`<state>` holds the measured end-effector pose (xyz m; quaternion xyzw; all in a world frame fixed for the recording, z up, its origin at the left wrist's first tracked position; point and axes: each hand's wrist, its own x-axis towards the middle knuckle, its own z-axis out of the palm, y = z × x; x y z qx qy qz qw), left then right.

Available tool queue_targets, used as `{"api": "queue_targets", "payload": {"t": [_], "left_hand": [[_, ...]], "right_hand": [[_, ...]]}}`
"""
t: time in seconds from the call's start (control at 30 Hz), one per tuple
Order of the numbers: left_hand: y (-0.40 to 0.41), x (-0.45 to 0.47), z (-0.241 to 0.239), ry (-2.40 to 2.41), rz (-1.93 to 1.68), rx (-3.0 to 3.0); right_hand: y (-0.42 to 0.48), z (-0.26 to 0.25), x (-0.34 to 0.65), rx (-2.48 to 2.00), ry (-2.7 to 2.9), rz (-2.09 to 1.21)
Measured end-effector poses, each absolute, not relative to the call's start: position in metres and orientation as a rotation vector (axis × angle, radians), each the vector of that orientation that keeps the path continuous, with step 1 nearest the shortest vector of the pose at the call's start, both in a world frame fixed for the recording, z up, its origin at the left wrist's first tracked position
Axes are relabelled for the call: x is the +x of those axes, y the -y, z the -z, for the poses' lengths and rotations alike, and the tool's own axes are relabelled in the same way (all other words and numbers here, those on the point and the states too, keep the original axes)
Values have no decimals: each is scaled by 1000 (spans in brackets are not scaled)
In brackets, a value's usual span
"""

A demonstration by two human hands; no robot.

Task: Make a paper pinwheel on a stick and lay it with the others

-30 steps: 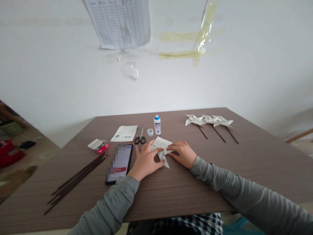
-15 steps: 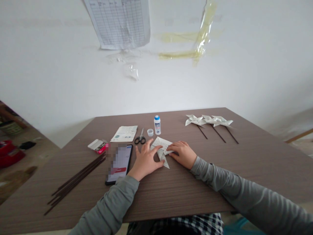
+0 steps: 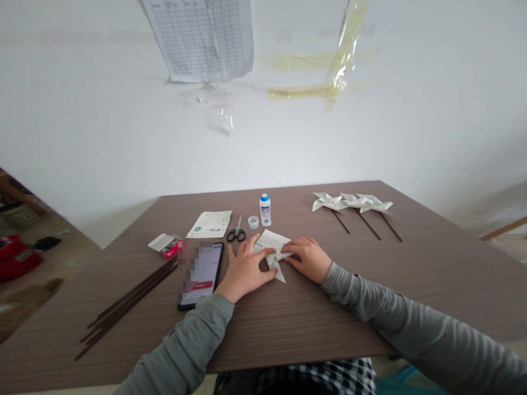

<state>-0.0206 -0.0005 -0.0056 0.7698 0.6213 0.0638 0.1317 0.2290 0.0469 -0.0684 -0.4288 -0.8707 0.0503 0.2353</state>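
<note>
A paper pinwheel (image 3: 272,239) made of printed sheet lies partly folded on the table between my hands. My left hand (image 3: 246,270) has its fingers spread around the near left side, the index fingertip pressing near the pinwheel's middle and the thumb on its lower point. From the right, my right hand (image 3: 308,260) pinches a folded flap with its fingers close together; the fingertips partly hide that flap. Just beyond the paper stand a white glue bottle (image 3: 265,212) with a blue top and a small clear cap (image 3: 253,222). Black-handled scissors (image 3: 236,235) lie near my left fingers.
Left of my hand are a phone (image 3: 202,277), dark thin sticks (image 3: 127,307), an opened small red-and-white box (image 3: 165,245) and a stack of printed paper (image 3: 209,224). Finished pinwheels on sticks (image 3: 362,204) lie at the back right. A white wall (image 3: 123,137) borders the table.
My left index finger has shifted slightly down onto the pinwheel's middle. Both hands otherwise stay in place, and the objects around them have not moved.
</note>
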Motion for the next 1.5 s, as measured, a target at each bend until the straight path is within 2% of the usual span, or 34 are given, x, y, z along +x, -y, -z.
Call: {"api": "queue_targets", "payload": {"t": [0.77,1.5], "left_hand": [[2,-22,10,-1764,-267,2255],[-4,-26,20,-1768,-302,2222]], "right_hand": [[-42,61,226,-1250,2395,-262],[-44,64,227,-1224,2384,-196]]}}
